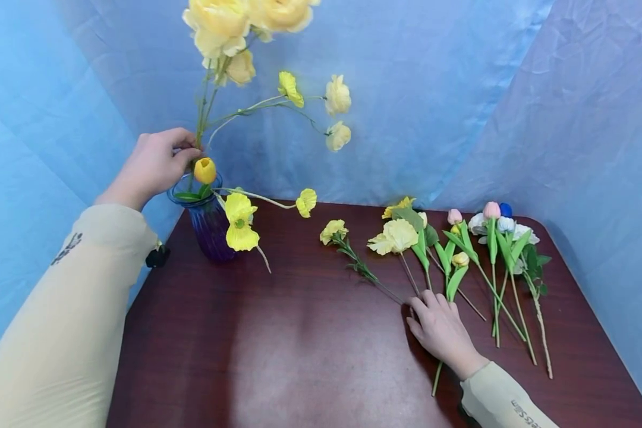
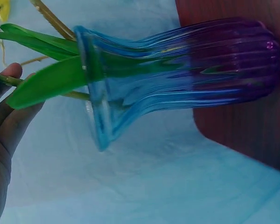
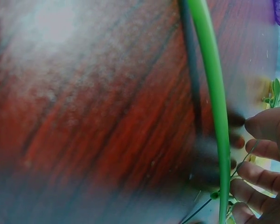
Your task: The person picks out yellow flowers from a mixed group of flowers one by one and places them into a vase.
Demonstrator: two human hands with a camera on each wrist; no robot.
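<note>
My left hand (image 1: 157,157) pinches a flower stem (image 1: 202,116) just above the mouth of a blue and purple ribbed glass vase (image 1: 205,223). Large pale yellow blooms (image 1: 219,24) top the stems over that hand. A yellow tulip (image 1: 205,170) and bright yellow poppy-like flowers (image 1: 241,223) lean out over the vase rim. In the left wrist view, green leaves (image 2: 51,84) reach into the glass neck. Low over the table, my right hand (image 1: 438,327) has loosely bent fingers (image 3: 256,175) beside a thin stem. A thick green stem (image 3: 214,93) crosses close to the right wrist camera.
On the brown table (image 1: 299,356), a small yellow flower (image 1: 334,232) and a pale yellow bloom (image 1: 395,236) lie ahead of the right hand. Farther right are pink tulips (image 1: 491,210), a white tulip (image 1: 506,224) and white flowers (image 1: 525,233). Blue cloth (image 1: 406,119) hangs behind.
</note>
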